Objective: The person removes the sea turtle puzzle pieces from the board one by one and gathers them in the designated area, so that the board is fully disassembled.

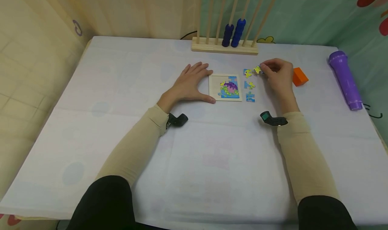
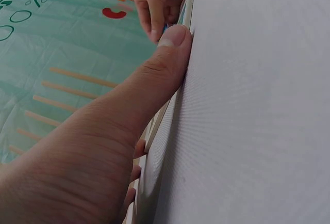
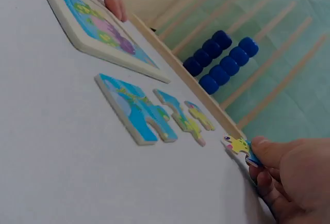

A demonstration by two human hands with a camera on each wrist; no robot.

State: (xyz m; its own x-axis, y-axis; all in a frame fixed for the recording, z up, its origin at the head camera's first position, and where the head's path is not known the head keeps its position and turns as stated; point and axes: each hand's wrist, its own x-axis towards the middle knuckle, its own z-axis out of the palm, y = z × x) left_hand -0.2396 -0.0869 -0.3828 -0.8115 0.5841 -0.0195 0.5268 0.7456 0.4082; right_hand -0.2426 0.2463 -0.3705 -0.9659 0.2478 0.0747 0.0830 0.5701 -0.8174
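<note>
A puzzle board (image 1: 215,88) with a pale frame lies on the white table, partly filled with a purple, pink and blue picture. My left hand (image 1: 191,83) rests on its left side, fingers spread, thumb at the near corner and fingertips at the far one. Between thumb and fingers, my right hand (image 1: 277,76) pinches a yellow and blue puzzle piece (image 3: 238,145) to the right of the board. Three loose pieces lie in a column between board and hand: a blue one (image 3: 135,111), a blue and yellow one (image 3: 181,116) and a mostly yellow one (image 3: 200,115).
Behind the board stands a wooden rod rack (image 1: 206,47) with dark blue beads (image 1: 238,33) on two rods. An orange block (image 1: 299,76) sits just right of my right hand. A purple flashlight-shaped cylinder (image 1: 346,81) lies along the table's right edge.
</note>
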